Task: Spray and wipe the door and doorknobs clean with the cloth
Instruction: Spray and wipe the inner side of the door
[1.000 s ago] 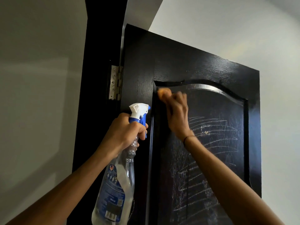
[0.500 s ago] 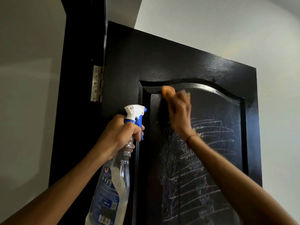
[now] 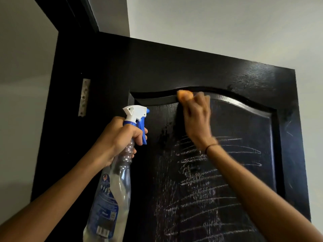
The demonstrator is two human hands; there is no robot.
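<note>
1 wall [image 3: 22,105] on the left, light gray, then 1 black door frame [image 3: 70,55] w/ 1 metal hinge plate [image 3: 84,97] on it. 1 spray bottle [image 3: 111,194], clear w/ a blue label and a white + blue top; the left hand [image 3: 120,137] is wrapped round its neck, one finger on the blue trigger, bottle hanging down in front of the frame and door edge. 1 black door [image 3: 192,72], open, w/ 1 raised panel that has a curved top. 1 orange cloth [image 3: 185,95], only a small bit shows; the right hand [image 3: 197,119] has its fingers curled round it and presses it on the curved top edge of the panel, near the middle. Hand is blurry. 1 thin dark band [image 3: 210,147] on the right wrist. Lots of white scribble marks [image 3: 209,189] on the panel below the hands. Vs. half a sec ago: cloth has gone right along the panel top, was at the left corner; bottle hand about the same; hinge looks thinner, view turned a bit. Top right is plain pale wall, room is dim.
</note>
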